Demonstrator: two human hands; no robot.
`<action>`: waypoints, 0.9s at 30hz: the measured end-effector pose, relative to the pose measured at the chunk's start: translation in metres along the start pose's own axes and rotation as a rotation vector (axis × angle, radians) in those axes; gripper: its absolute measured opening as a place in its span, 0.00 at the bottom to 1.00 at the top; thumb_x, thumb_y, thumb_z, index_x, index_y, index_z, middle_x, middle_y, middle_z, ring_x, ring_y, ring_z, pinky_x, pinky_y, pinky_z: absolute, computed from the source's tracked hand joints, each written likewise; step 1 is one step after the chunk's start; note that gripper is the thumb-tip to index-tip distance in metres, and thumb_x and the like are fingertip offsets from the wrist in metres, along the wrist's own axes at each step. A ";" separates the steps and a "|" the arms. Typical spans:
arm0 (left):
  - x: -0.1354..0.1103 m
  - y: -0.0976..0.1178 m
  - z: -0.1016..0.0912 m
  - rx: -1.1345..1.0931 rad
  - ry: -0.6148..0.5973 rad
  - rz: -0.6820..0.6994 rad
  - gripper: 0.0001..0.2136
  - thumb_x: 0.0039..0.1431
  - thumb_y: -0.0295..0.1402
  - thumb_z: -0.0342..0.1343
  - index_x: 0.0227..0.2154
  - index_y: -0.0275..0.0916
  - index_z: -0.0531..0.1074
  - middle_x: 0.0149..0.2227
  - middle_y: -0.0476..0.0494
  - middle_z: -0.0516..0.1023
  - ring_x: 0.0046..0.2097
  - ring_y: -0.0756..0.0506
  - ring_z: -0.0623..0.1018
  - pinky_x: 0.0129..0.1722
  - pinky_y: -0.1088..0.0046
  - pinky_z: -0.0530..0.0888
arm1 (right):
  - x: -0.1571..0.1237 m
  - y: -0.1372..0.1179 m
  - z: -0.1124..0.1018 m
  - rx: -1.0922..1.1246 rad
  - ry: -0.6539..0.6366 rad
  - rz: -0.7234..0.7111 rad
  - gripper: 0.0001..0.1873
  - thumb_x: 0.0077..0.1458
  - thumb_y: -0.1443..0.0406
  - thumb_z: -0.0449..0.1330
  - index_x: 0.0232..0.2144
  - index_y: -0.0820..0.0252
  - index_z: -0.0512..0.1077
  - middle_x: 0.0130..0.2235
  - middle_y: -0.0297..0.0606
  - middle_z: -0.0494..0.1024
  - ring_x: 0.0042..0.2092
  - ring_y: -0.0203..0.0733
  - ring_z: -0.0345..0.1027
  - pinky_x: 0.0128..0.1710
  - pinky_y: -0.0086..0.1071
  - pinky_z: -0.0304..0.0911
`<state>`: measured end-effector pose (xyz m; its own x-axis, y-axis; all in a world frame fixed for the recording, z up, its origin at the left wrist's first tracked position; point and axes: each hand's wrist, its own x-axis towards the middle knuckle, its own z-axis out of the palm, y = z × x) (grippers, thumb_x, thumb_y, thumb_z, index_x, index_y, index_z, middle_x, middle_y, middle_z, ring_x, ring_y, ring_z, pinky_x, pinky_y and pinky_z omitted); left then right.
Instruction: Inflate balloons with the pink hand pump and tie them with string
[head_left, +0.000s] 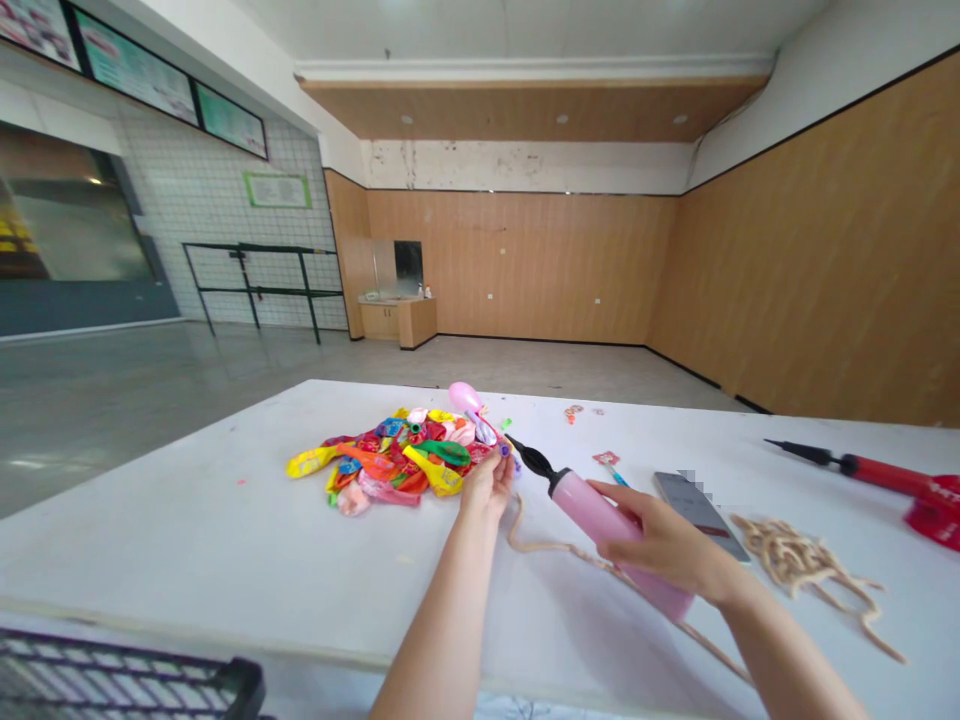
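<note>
Pinching pink balloon [466, 400] onto nozzle of pump [586, 506] with left hand [487, 487], wrapping right hand [660, 548] round its barrel, only barely puffing it up.

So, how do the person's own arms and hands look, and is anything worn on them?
Both arms are bare as far as the picture shows. The left hand and left forearm carry no glove, sleeve, watch or bracelet, and the same holds for the right hand and right forearm. No ring or marking can be made out.
</note>
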<state>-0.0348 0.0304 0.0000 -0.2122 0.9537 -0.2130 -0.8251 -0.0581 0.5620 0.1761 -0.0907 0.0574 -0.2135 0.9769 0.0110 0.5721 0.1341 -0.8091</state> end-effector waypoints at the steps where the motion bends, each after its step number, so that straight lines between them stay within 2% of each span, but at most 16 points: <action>1: -0.001 0.001 0.001 -0.035 0.028 -0.027 0.08 0.52 0.15 0.57 0.26 0.34 0.71 0.26 0.45 0.78 0.27 0.51 0.79 0.31 0.78 0.77 | -0.007 0.002 0.002 -0.005 -0.017 0.001 0.36 0.42 0.66 0.62 0.57 0.55 0.68 0.41 0.40 0.79 0.34 0.43 0.73 0.34 0.32 0.66; 5: -0.004 0.002 0.005 -0.085 0.085 -0.038 0.09 0.53 0.15 0.56 0.24 0.34 0.69 0.24 0.47 0.77 0.25 0.53 0.77 0.29 0.80 0.76 | -0.022 0.009 0.007 0.023 -0.068 -0.026 0.35 0.43 0.66 0.60 0.57 0.53 0.67 0.48 0.39 0.77 0.38 0.44 0.72 0.37 0.31 0.66; 10: -0.006 0.002 0.005 -0.066 0.037 -0.012 0.09 0.52 0.15 0.57 0.25 0.34 0.70 0.26 0.45 0.78 0.27 0.52 0.78 0.31 0.79 0.76 | -0.022 0.009 0.011 0.048 -0.037 -0.024 0.37 0.43 0.65 0.59 0.58 0.55 0.66 0.52 0.41 0.75 0.44 0.47 0.71 0.39 0.33 0.66; 14: -0.008 0.001 0.006 -0.054 0.053 0.005 0.09 0.51 0.15 0.57 0.25 0.34 0.69 0.25 0.46 0.78 0.25 0.52 0.78 0.28 0.80 0.75 | -0.023 0.007 0.011 0.031 -0.056 -0.063 0.36 0.43 0.66 0.59 0.58 0.56 0.67 0.54 0.40 0.73 0.46 0.47 0.70 0.43 0.33 0.65; 21: -0.010 0.000 0.005 0.007 -0.060 0.037 0.08 0.50 0.17 0.60 0.28 0.34 0.70 0.28 0.44 0.79 0.26 0.52 0.78 0.26 0.81 0.73 | -0.022 0.006 0.017 0.085 -0.071 -0.078 0.35 0.45 0.66 0.58 0.59 0.57 0.65 0.49 0.40 0.76 0.44 0.47 0.71 0.43 0.35 0.65; 27: -0.013 -0.001 0.008 0.062 -0.114 0.028 0.08 0.48 0.17 0.62 0.29 0.34 0.71 0.29 0.44 0.79 0.27 0.52 0.78 0.28 0.80 0.74 | -0.014 0.015 0.026 0.111 -0.002 -0.101 0.36 0.44 0.65 0.60 0.58 0.56 0.66 0.49 0.40 0.77 0.46 0.49 0.71 0.46 0.39 0.65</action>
<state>-0.0271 0.0208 0.0089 -0.1707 0.9796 -0.1064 -0.7849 -0.0699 0.6156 0.1669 -0.1065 0.0295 -0.2673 0.9590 0.0944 0.4566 0.2123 -0.8640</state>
